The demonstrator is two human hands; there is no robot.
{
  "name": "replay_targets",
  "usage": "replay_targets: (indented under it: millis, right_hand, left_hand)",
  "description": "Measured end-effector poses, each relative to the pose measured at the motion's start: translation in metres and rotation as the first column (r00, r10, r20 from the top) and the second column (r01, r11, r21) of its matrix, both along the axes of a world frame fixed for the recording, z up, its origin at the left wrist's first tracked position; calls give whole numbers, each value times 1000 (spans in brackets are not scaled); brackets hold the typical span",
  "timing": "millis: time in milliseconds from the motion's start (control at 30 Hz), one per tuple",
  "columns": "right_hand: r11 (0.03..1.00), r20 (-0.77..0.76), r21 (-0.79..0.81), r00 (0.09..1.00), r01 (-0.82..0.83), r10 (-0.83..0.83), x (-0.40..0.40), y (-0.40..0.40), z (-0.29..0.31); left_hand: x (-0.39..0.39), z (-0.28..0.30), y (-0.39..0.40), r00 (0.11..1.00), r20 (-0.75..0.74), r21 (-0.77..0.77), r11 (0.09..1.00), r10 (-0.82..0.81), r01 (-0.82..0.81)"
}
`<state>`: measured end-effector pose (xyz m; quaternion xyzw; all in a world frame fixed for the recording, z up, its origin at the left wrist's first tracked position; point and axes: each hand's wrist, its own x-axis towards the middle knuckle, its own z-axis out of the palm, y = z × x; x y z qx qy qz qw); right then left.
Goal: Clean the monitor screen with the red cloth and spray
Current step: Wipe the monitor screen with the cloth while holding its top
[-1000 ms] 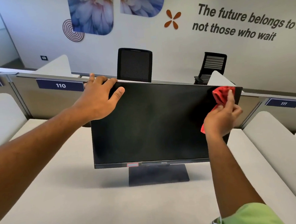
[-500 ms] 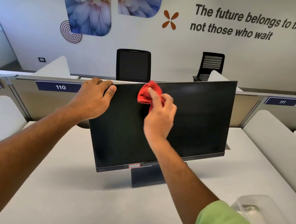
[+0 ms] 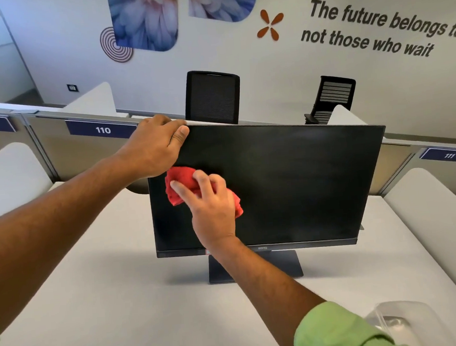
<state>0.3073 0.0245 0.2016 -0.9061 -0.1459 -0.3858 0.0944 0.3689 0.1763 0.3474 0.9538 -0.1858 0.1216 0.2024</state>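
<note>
While right hand (image 3: 213, 209) presses red cloth (image 3: 180, 180), monitor (image 3: 289, 184) seemingly tilted back, wide

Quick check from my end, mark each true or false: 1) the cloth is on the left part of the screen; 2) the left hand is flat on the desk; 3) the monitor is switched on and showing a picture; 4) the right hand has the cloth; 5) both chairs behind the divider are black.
1) True. The red cloth presses the left part of the monitor screen.
2) False. The left hand grips the monitor's top left corner, off the desk.
3) False. The screen is dark and blank.
4) True. The right hand holds the cloth against the screen.
5) True. Both chairs are black.
</note>
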Motion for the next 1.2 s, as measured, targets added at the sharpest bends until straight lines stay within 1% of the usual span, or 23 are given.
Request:
replay_targets:
  millis: [100,167,267,333,367,433,467,500,533,600,667,700,733,867,1000,1100,1200]
  right_hand:
    - [992,-12,-94,996,-88,88,-10,-2,-30]
    - [968,-41,-197,988,-154,149,-17,-6,-55]
    - [899,-216,-355,959,-254,186,-34,-18,-86]
    - [877,-307,-386,936,-288,172,-44,-22,-93]
    - [874,-321,-383,930,-300,178,-45,-22,-91]
    - [890,-287,-334,933,-311,219,-40,-21,-74]
    - [919,-230,-269,945,-290,231,-35,-20,-60]
    - [955,-137,-173,966,-243,220,-28,-21,-42]
    - [981,-32,-63,983,-182,180,-19,-24,-22]
    - [992,120,124,992,-39,24,2,-33,19]
    - [967,167,237,977,91,-133,22,-40,50]
    - [954,154,267,971,137,-182,29,-39,58]
    - [948,133,277,971,155,-198,35,-37,62]
    - [979,123,191,988,71,-95,40,-8,52]
    - [989,105,147,994,-19,3,41,27,46]
    - [994,65,13,992,-109,108,36,40,34]
    - [974,9,-142,983,-178,181,23,41,6]
  left_hand:
    - [1,1,3,1000,5,-15,1000,-15,15]
    - [2,3,5,1000,5,-17,1000,-24,24]
    - [2,6,6,999,-5,-6,999,-33,33]
    - [0,9,5,999,-18,4,999,-35,35]
    - [-2,10,5,999,-23,4,999,-35,35]
    - [-4,13,3,999,-33,-7,999,-40,39]
    - [-5,14,2,999,-31,-10,999,-44,44]
    - [-5,16,1,999,-22,-10,999,-50,50]
    - [-4,18,0,999,-11,-18,999,-49,49]
    - [-4,21,1,999,-35,-59,998,-29,27]
    - [-3,25,4,995,-99,-95,995,-7,-2]
    - [-3,27,4,991,-137,-104,994,2,-16]
    - [-3,29,5,985,-172,-116,993,5,-25]
    - [-3,37,5,962,-270,-219,976,-41,-20]
    - [0,39,9,927,-355,-330,944,-120,-4]
    - [1,38,13,914,-390,-333,943,-109,-30]
    - [0,38,15,919,-385,-329,943,-83,-53]
